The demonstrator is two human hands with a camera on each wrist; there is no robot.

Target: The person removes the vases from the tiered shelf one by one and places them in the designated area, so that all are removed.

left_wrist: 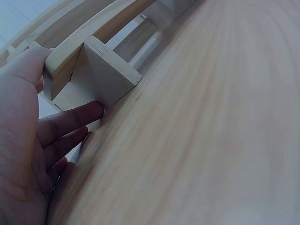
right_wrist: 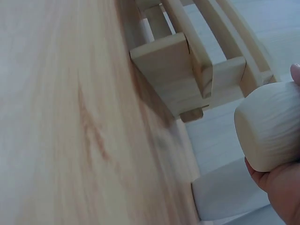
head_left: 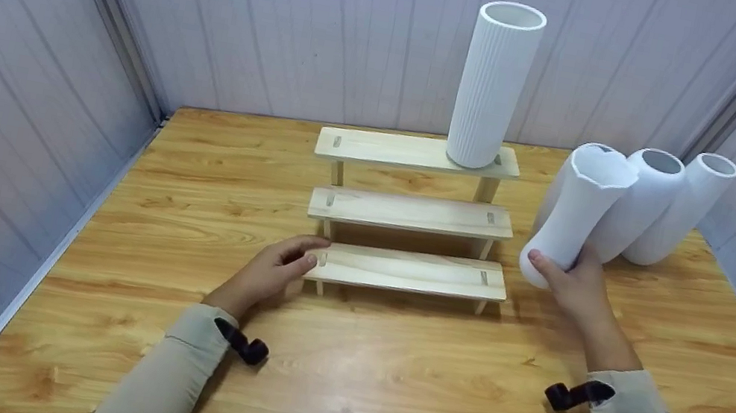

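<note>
My right hand [head_left: 581, 286] grips a white vase [head_left: 575, 213] with a wavy, flared rim low on its body, thumb at the front. The vase tilts a little, and its bare base shows in the right wrist view, raised off the table. At the left end of a three-tier wooden display stand [head_left: 405, 274], my left hand [head_left: 265, 272] holds the lowest tier, thumb at its front corner. In the left wrist view, the other fingers [left_wrist: 77, 117] reach against the stand's side panel [left_wrist: 101, 75]. A tall ribbed white vase [head_left: 494, 92] stands upright on the top tier, toward its right end.
Behind the held vase, more white vases stand close together on the wooden table [head_left: 353, 378]: a rounded one [head_left: 646, 199], a slender one [head_left: 689, 210] and one mostly hidden. Pale panelled walls [head_left: 258, 13] enclose the table at the back and sides.
</note>
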